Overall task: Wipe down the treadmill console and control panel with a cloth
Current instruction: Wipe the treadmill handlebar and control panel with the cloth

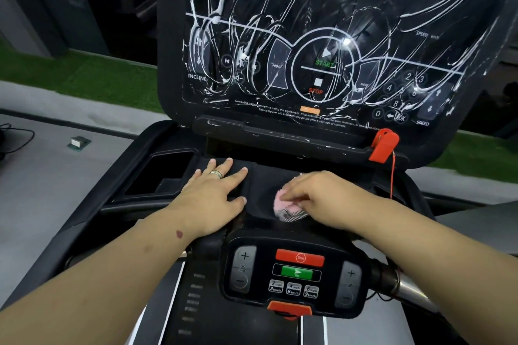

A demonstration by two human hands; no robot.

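The treadmill console (322, 44) tilts up at the top, its black glossy screen streaked with white foam swirls. Below it a black tray shelf (260, 184) runs across. My right hand (316, 196) presses a pink cloth (286, 204) onto the middle of that shelf, fingers curled over the cloth. My left hand (215, 193), a ring on one finger, lies flat on the shelf to the left with fingers spread. Nearer to me sits the small control panel (294, 274) with a red Stop button, a green Go button and plus and minus keys.
A red safety clip (384, 145) with a thin red cord hangs at the console's lower right. A deep cup holder recess (165, 173) opens at the left of the shelf. A chrome handlebar (412, 288) runs off to the right. Green turf and grey floor surround the machine.
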